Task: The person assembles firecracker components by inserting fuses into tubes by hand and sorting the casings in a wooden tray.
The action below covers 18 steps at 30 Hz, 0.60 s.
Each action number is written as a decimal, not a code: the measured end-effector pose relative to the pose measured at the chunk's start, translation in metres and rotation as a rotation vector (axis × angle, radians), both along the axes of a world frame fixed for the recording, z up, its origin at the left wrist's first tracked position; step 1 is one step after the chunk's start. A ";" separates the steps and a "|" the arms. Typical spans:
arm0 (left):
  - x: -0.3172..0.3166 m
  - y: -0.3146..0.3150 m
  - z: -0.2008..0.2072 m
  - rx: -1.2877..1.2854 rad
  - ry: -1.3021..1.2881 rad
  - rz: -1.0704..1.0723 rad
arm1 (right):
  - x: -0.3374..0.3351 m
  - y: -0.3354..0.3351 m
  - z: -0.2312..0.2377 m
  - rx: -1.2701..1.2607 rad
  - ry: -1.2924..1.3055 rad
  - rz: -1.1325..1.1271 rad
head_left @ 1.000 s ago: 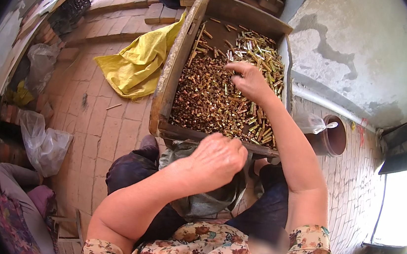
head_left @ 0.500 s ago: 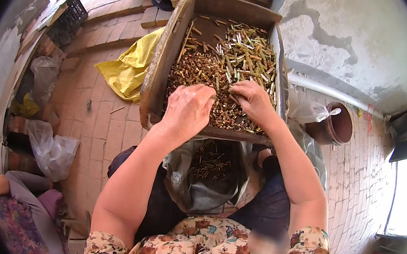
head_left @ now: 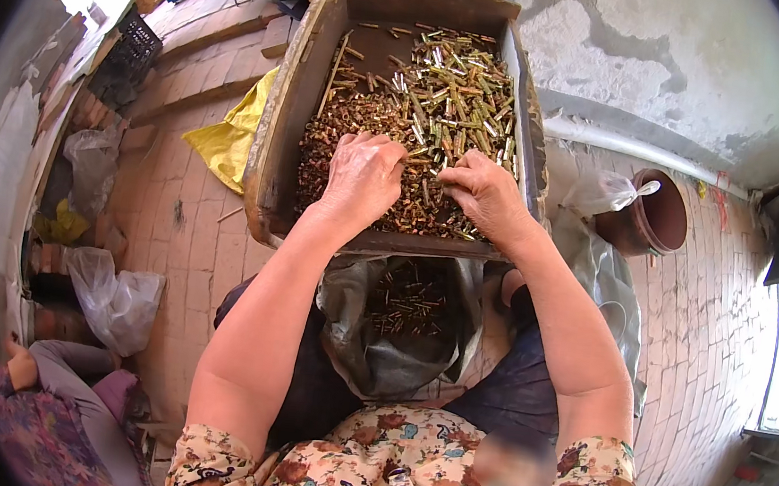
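A wooden crate (head_left: 280, 127) in front of me is filled with small brass-coloured metal pieces (head_left: 444, 87). My left hand (head_left: 361, 176) lies palm down on the heap, fingers curled into the pieces. Beside it my right hand (head_left: 482, 194) rests on the same heap, fingers bent and pinching among the pieces. Whether either hand holds any pieces is hidden under the fingers. Below the crate's near edge, an open grey bag (head_left: 378, 356) on my lap holds more of the same pieces (head_left: 407, 297).
A yellow sheet (head_left: 230, 136) lies on the brick floor left of the crate. A brown pot (head_left: 660, 215) with a clear plastic bag stands at the right by the wall. Plastic bags (head_left: 118, 300) and a dark basket (head_left: 129, 54) sit at the left. Another person's sleeve (head_left: 62, 379) shows bottom left.
My left hand rose from the bag on my lap up onto the heap in the crate. My right hand slid nearer along the heap, close to the left one.
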<state>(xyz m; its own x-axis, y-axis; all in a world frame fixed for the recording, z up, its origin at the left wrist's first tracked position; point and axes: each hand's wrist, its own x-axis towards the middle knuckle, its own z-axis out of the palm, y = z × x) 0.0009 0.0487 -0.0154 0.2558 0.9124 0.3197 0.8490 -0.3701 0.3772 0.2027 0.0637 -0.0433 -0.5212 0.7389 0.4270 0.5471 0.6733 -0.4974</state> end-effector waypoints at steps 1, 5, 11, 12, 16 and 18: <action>0.003 0.002 -0.003 0.001 0.023 -0.012 | 0.001 -0.001 0.001 -0.020 -0.014 -0.012; 0.011 0.007 -0.007 -0.013 0.170 -0.068 | 0.004 -0.004 0.005 -0.028 -0.036 -0.043; 0.016 0.005 -0.009 0.021 0.233 -0.116 | 0.005 -0.009 0.009 -0.073 -0.035 -0.083; 0.016 0.005 -0.010 0.036 0.247 -0.123 | 0.006 -0.010 0.009 -0.063 -0.035 -0.083; 0.016 0.008 -0.021 0.130 0.208 -0.148 | 0.004 -0.014 0.008 -0.056 -0.049 -0.074; 0.019 0.009 -0.020 0.070 0.234 -0.173 | 0.004 -0.015 0.007 -0.031 -0.038 -0.086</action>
